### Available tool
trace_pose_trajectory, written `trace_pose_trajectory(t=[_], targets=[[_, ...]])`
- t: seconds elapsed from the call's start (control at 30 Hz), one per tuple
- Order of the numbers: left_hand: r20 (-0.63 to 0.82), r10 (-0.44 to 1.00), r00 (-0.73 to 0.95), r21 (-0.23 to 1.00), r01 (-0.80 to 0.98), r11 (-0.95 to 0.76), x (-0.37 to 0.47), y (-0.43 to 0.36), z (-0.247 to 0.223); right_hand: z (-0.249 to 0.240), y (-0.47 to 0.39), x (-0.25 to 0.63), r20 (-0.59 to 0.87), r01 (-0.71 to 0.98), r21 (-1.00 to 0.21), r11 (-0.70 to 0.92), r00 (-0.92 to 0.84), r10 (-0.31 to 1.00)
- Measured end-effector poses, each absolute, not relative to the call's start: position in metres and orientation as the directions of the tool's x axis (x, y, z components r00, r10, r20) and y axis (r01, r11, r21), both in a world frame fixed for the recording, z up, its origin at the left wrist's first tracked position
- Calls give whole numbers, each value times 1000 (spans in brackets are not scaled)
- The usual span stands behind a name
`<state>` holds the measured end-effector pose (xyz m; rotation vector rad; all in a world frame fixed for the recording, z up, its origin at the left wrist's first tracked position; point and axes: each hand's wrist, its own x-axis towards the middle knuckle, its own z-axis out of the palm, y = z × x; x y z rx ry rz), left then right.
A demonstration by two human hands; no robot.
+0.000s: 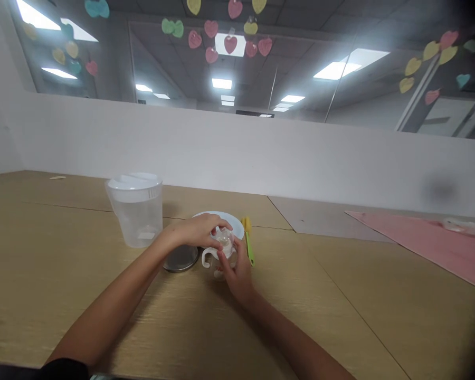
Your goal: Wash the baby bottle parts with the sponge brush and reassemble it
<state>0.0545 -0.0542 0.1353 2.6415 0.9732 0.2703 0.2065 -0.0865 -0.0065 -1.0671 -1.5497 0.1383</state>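
Observation:
A baby bottle with white side handles stands on the table in front of me, its clear body carrying a small red print. My left hand reaches over from the left, its fingers closed around the clear domed top. From the right, my right hand grips the bottle's side near the collar, thumb toward me. A round metal lid or dish lies left of the bottle. Behind it sits a white plate, partly hidden by my left hand. A brush with a green handle and yellow head lies to the right.
A translucent pitcher with a white lid stands to the left. A pink sheet covers the far right of the wooden table, with a clear plastic packet on it. A white wall rises behind.

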Motion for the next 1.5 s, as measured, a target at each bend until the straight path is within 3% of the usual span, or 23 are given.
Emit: trace_pose_trajectory(t=[0.33, 0.53, 0.63, 0.8, 0.93, 1.03, 1.13, 1.3, 1.5], targets=[[49, 649, 759, 490, 548, -678, 53, -39, 126, -8, -92, 204, 742, 569, -590, 572, 103, 663], [23, 650, 760, 501, 554, -665, 52, -42, 129, -7, -94, 209, 735, 557, -601, 573, 104, 670], [9, 589, 808, 521, 499, -693, 51, -45, 132, -8, -95, 214, 728, 526, -613, 589, 86, 681], [83, 491, 867, 658, 323, -680, 48, -47, 121, -6, -97, 221, 737, 558, -562, 610, 3, 676], [137, 579, 803, 750, 298, -590, 44, -50, 96, -6, -96, 225, 746, 571, -519, 636, -60, 663], [140, 640, 756, 825, 268, -498, 40, -55, 76, -11, -95, 226, 758, 631, -504, 590, -5, 653], [212, 707, 675, 811, 282, -513, 41, -60, 57, -16, -94, 226, 811, 682, -461, 567, 65, 581], [382, 695, 609, 673, 333, -661, 57, -72, 27, -14, -95, 226, 856, 718, -361, 595, 2, 517], [330, 803, 497, 714, 425, -556, 67, -84, -1, -2, -95, 242, 856, 665, -309, 680, -117, 504]])
